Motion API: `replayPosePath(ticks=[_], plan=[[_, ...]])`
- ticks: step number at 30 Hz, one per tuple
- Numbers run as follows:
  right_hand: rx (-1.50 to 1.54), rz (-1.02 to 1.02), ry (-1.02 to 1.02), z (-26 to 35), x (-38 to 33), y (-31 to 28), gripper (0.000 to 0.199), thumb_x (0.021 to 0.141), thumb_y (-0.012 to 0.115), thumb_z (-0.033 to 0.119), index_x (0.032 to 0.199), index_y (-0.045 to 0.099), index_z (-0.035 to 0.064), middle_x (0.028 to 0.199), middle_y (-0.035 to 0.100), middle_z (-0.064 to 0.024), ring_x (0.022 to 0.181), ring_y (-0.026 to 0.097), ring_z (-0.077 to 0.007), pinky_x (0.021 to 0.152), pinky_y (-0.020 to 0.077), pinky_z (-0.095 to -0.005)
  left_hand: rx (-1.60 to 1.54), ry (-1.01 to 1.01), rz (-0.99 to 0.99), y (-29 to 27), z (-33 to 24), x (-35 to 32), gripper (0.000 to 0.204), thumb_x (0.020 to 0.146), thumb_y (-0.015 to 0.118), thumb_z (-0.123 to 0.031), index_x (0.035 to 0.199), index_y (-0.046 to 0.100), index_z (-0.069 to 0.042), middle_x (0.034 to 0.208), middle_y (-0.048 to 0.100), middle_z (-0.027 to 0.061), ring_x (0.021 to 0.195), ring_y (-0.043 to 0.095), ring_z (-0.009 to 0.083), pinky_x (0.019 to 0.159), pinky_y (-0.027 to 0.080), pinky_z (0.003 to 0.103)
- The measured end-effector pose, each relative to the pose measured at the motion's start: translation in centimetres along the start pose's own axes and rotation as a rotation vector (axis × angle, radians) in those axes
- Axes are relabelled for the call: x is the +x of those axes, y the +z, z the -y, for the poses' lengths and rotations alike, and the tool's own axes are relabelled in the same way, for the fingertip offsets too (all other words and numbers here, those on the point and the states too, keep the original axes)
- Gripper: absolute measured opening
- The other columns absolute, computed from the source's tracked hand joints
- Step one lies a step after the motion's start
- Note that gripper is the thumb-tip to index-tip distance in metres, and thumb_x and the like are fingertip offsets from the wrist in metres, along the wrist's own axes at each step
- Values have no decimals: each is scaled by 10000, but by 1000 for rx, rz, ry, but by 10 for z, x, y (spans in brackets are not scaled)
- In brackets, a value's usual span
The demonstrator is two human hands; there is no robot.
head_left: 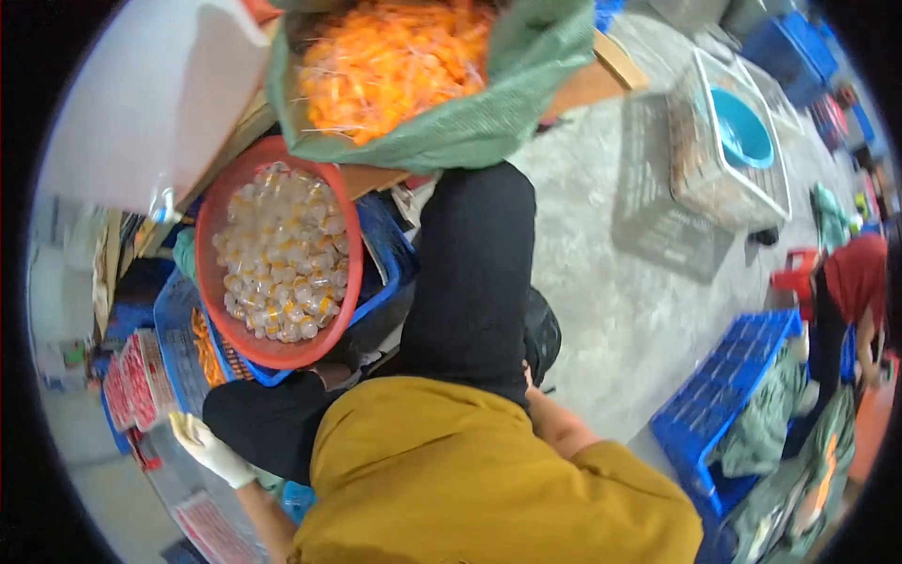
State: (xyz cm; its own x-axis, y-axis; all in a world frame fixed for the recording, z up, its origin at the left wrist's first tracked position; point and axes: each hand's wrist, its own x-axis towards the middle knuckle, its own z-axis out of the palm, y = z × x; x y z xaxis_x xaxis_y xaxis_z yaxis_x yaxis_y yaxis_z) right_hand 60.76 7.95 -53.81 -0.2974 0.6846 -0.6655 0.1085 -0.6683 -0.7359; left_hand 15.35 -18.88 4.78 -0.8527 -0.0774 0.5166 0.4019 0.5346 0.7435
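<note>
My left hand (209,451), in a white glove with yellowish fingertips, hangs low beside my left knee. Its fingers look stretched out, and I see nothing held in them. My right forearm (556,423) reaches down at my right side; the hand is mostly hidden by my thigh, so its fingers do not show. Before my knees stands a round red basin (352,235) heaped with small clear plastic pieces (282,254) with orange-yellow parts inside. Beyond it, a green woven sack (442,132) gapes wide, full of bright orange plastic pieces (395,61).
Under the basin are blue crates (178,320); orange pieces (205,348) lie in one. Red-and-white baskets (136,381) stand at the left. A white crate (700,179) with a turquoise basin (740,127) is far right. Another person (855,282) bends near a blue crate (733,376).
</note>
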Motion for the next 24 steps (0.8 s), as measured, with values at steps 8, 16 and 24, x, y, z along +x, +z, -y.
replayPosePath(ticks=[8, 16, 24], plan=[[-180, 426, -128, 264, 67, 155, 376, 911, 445, 256, 1224, 541, 73, 1044, 649, -137, 920, 624, -243, 801, 498, -366, 23, 85, 18, -15, 12, 13, 448, 920, 464, -20, 1356, 367, 9, 1346, 432, 116, 1139, 475, 181, 985, 365, 283], [-313, 445, -126, 301, 57, 120, 369, 930, 405, 254, 1229, 544, 88, 1039, 652, -124, 903, 621, -229, 789, 495, -366, 147, 21, 129, 5, 44, 11, 459, 855, 492, 20, 1308, 418, 7, 1333, 443, 131, 1184, 453, 227, 998, 352, 316], [-287, 362, 22, 263, -95, 88, 368, 950, 365, 251, 1234, 546, 103, 1035, 655, -110, 885, 617, -215, 777, 493, -366, 780, 467, 503, 18, 73, 1, 490, 838, 527, -158, 1298, 436, -16, 1281, 474, 175, 1227, 403, 324, 1069, 206, 527]])
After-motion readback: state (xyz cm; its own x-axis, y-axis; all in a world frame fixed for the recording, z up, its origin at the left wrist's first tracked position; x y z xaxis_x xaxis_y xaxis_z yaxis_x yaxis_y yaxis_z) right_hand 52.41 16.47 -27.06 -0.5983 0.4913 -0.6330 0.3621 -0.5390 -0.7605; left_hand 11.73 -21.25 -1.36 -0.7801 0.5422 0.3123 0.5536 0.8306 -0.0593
